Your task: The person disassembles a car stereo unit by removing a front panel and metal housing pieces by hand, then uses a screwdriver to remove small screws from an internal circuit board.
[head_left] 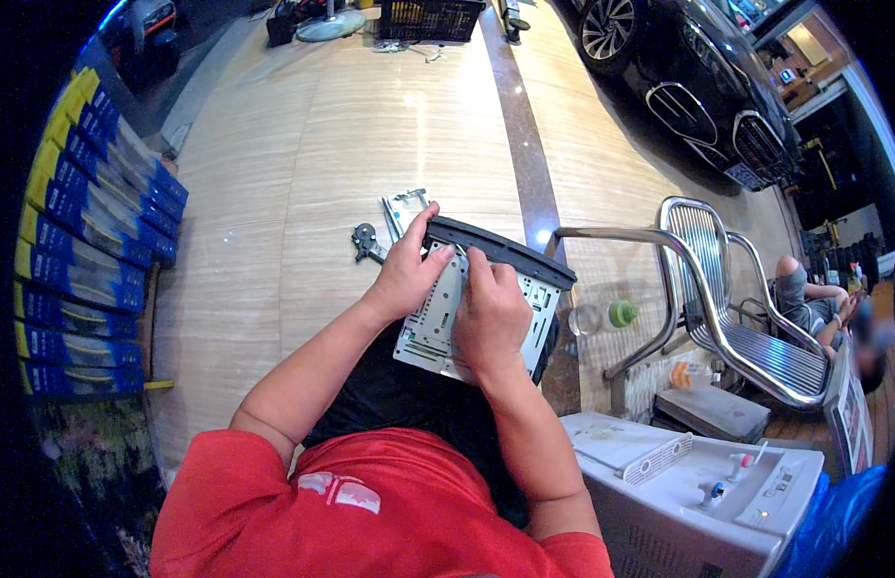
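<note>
On my lap rests a flat metal car stereo unit (pixel 433 323), with slots and small holes in its silver casing. A long black front panel (pixel 505 252) runs along its far edge. My left hand (pixel 409 270) grips the left end of this panel, thumb on the casing. My right hand (pixel 492 313) is closed over the middle of the casing, fingertips by the panel's seam; what it pinches is hidden. Just beyond, on the floor, lie a silver bracket (pixel 406 207) and a black round part (pixel 363 234) on a metal arm.
At left stands a rack of blue and yellow packages (pixel 81 250). A metal chair (pixel 746 356) and a white water dispenser (pixel 698 482) are at right, near a bottle with a green cap (pixel 621 314). A black car (pixel 698 96) and black crate (pixel 430 19) stand farther off. Another person (pixel 813 299) sits at far right.
</note>
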A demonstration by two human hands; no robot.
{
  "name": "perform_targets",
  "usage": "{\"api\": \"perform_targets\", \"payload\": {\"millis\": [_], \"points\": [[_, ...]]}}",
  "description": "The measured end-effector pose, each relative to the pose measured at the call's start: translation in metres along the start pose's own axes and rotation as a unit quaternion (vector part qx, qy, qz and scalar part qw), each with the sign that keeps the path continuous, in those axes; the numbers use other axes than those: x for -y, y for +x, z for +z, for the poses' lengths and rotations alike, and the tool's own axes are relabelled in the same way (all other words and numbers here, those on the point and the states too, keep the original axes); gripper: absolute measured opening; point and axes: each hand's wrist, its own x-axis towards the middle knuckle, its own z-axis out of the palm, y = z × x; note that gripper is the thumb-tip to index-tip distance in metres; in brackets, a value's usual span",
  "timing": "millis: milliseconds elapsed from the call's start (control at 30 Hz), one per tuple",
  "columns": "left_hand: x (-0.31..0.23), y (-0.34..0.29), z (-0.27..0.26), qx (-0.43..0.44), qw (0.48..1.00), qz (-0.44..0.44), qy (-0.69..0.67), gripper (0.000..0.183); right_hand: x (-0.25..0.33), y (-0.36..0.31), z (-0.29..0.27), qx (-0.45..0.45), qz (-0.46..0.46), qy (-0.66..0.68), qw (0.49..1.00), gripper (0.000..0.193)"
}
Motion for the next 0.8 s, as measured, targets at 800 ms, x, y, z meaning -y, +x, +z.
{"api": "perform_targets", "payload": {"millis": [800], "points": [[0.006,-0.006,0.009,-0.035,0.997,-0.022,0.068,0.065,-0.004,0.013,0.006,0.050,0.018,-0.099,0.994,0.011]]}}
